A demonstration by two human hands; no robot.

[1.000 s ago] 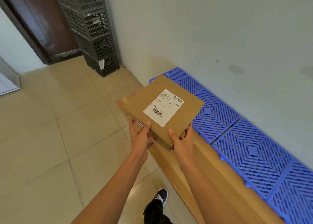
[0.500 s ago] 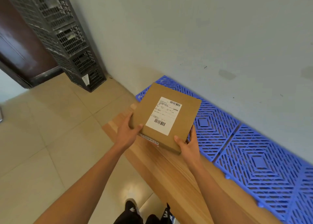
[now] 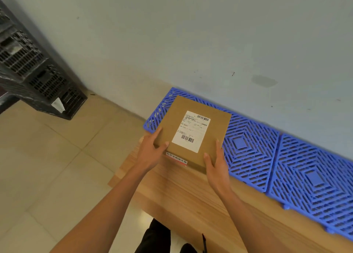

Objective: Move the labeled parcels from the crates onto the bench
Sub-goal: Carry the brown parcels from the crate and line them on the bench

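Observation:
A flat brown cardboard parcel (image 3: 210, 130) with a white barcode label on top is over the left end of the wooden bench (image 3: 191, 199). My left hand (image 3: 150, 153) grips its near left corner, thumb on top. My right hand (image 3: 216, 166) holds its near right edge, thumb on top. The parcel's far part covers the end of the blue grid panels (image 3: 286, 166). I cannot tell whether the parcel rests on the bench or hangs just above it. Dark stacked crates (image 3: 36, 80) stand at the far left against the wall.
Blue plastic grid panels run along the back of the bench against the grey wall (image 3: 191, 42). Beige floor tiles (image 3: 47, 166) spread to the left. My dark trousers (image 3: 156, 237) show at the bottom, close to the bench's front edge.
The parcel has moved forward and down toward the bench's left end, with both hands still holding it. My view has swung right and closer; the crates have slid toward the left edge.

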